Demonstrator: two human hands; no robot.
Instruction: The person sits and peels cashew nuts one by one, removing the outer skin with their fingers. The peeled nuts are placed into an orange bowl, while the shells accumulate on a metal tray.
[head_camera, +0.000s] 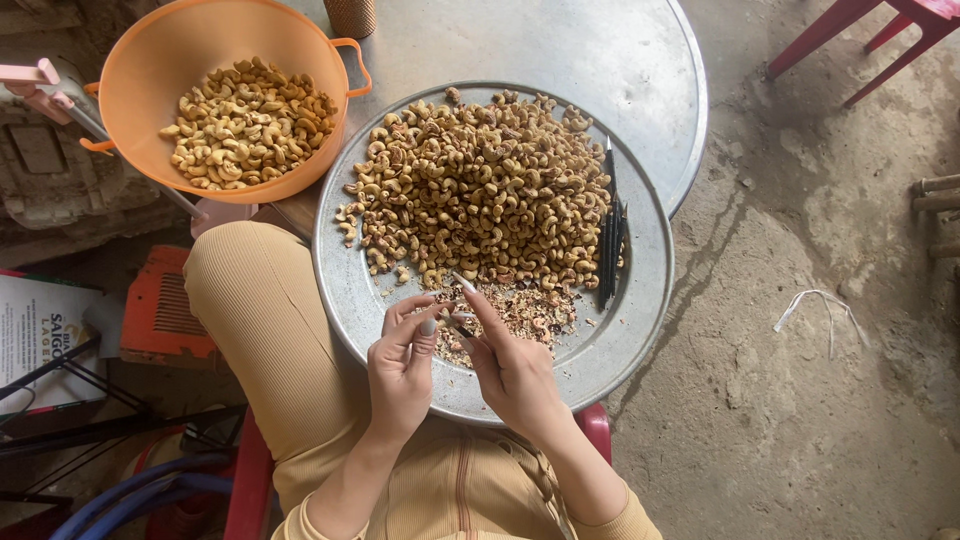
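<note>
Metal tray (640, 300) holds unpeeled cashews (480, 190); left hand (400, 365) pinches one nut while right hand (510, 370) grips a small knife (462, 328), peeling it

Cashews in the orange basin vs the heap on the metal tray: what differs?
Cashews in the orange basin look pale and clean; the heap on the metal tray is browner, with skins on. The basin lot is smaller; the tray heap is larger, with flakes beside it. Both are curved kernels.

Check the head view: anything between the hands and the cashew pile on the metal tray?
Nothing visible. The left hand and right hand work over the tray, with only loose skin scraps between them and the cashew pile. The dark tools lie off to the side.
</note>
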